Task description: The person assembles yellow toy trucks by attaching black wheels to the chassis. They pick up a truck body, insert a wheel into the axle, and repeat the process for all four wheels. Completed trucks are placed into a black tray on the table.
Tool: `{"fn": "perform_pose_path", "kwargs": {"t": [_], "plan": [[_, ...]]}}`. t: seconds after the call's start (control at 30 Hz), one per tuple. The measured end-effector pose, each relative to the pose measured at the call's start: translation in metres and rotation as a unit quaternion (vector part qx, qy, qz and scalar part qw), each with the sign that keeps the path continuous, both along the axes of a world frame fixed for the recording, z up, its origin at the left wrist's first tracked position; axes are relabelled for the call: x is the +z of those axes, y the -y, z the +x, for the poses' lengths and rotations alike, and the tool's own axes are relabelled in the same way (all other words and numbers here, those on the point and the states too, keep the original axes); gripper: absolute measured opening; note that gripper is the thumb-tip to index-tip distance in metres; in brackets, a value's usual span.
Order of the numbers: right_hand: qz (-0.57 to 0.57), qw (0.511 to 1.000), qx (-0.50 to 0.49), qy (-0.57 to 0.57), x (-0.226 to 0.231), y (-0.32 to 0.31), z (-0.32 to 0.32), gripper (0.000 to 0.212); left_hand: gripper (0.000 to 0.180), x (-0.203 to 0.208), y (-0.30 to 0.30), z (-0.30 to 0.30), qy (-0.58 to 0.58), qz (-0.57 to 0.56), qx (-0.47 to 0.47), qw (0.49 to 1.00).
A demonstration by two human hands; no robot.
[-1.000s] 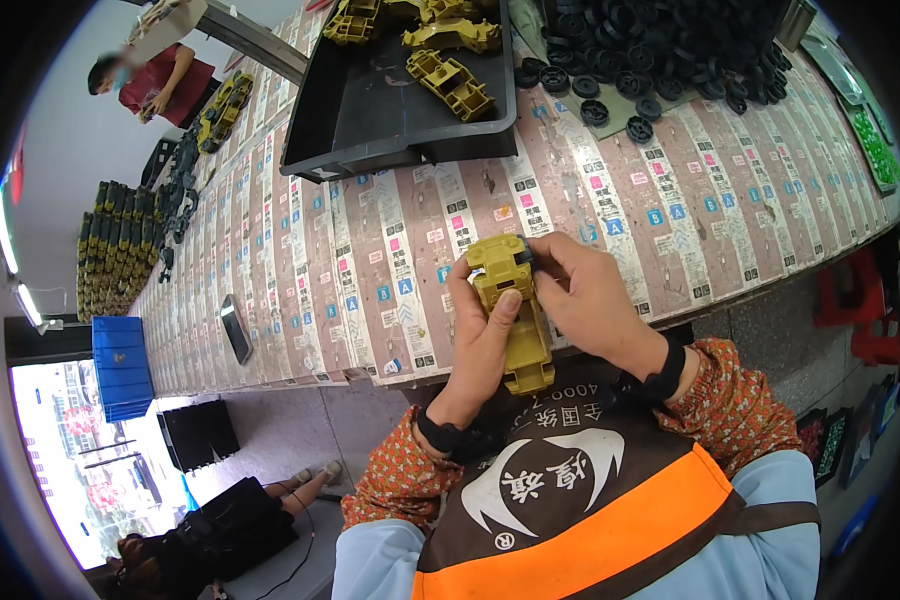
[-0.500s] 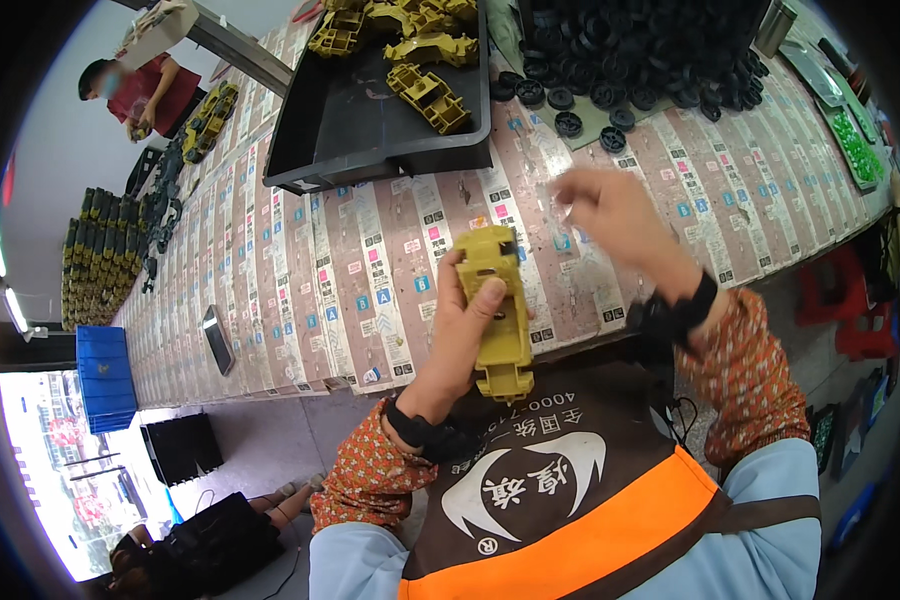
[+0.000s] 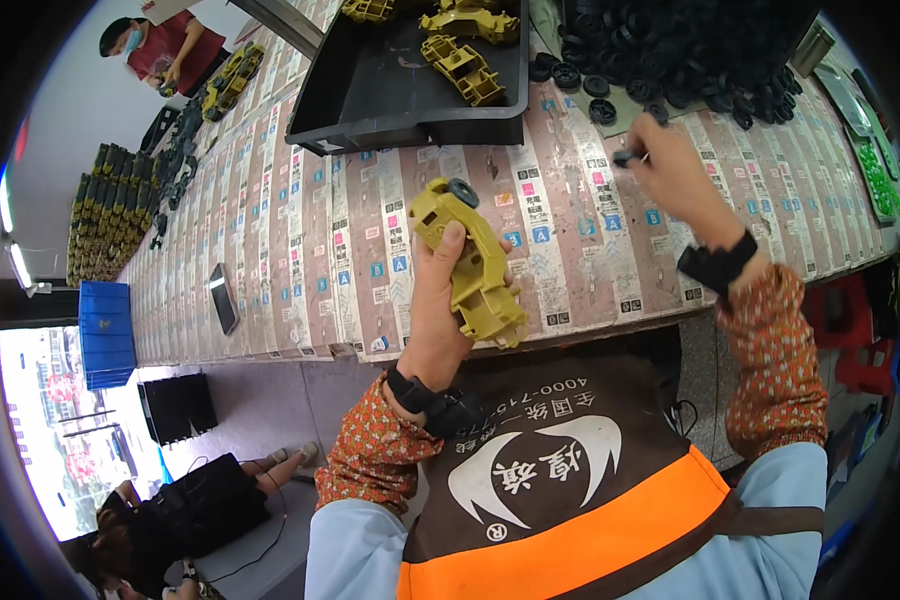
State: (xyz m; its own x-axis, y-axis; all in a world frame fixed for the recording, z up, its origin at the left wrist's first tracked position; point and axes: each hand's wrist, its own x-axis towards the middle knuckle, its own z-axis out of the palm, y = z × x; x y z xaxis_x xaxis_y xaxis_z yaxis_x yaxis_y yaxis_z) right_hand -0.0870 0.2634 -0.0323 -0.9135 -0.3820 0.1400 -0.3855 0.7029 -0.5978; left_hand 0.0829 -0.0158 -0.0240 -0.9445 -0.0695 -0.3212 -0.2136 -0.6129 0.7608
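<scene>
My left hand (image 3: pixel 440 290) is closed round a yellow plastic toy vehicle body (image 3: pixel 480 270), tilted above the near part of the table. One black wheel (image 3: pixel 462 192) sits at the far end of that body. Out to the right, my right hand (image 3: pixel 670 172) pinches a small black wheel (image 3: pixel 625 158) between thumb and fingers, over the tabletop just short of the wheel heap. That heap of loose black wheels (image 3: pixel 670 50) lies at the far right, and a few single wheels (image 3: pixel 602 111) rest at its near edge.
A black tray (image 3: pixel 410 130) with several yellow bodies (image 3: pixel 462 70) stands at the far middle. On the left lies a phone (image 3: pixel 224 298). Stacked yellow-and-black parts (image 3: pixel 115 215) and a blue crate (image 3: pixel 106 335) are farther left. Another person (image 3: pixel 185 50) works at the far left.
My right hand has moved away toward the wheel heap and now pinches a wheel. The yellow body in my left hand has turned and tilted, and the wheel on it now shows clearly.
</scene>
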Motion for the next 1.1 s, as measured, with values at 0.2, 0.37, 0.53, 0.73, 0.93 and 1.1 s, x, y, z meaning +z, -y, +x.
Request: {"fn": "perform_pose_path", "kwargs": {"t": [0.2, 0.37, 0.53, 0.73, 0.93, 1.1], "plan": [[-0.245, 0.951, 0.05, 0.183, 0.026, 0.069, 0.121, 0.024, 0.039, 0.007, -0.01, -0.007, -0.048, -0.009, 0.051, 0.998], [-0.33, 0.914, 0.023, 0.234, 0.023, 0.084, 0.144, 0.024, 0.039, 0.011, -0.023, -0.006, -0.094, -0.077, 0.115, 0.986], [-0.324, 0.908, 0.021, 0.264, 0.03, 0.086, 0.151, 0.023, 0.039, 0.004, -0.02, -0.003, -0.11, -0.116, 0.125, 0.979], [-0.255, 0.953, 0.055, 0.154, 0.026, 0.09, 0.171, 0.024, 0.054, -0.001, -0.024, 0.001, -0.163, -0.163, 0.157, 0.96], [-0.345, 0.911, 0.03, 0.222, 0.019, 0.091, 0.172, 0.024, 0.065, -0.003, -0.036, 0.006, -0.175, -0.135, 0.173, 0.96], [-0.228, 0.942, 0.074, 0.233, 0.033, 0.081, 0.155, 0.026, 0.068, -0.001, -0.03, 0.001, -0.137, -0.126, 0.105, 0.977]]}}
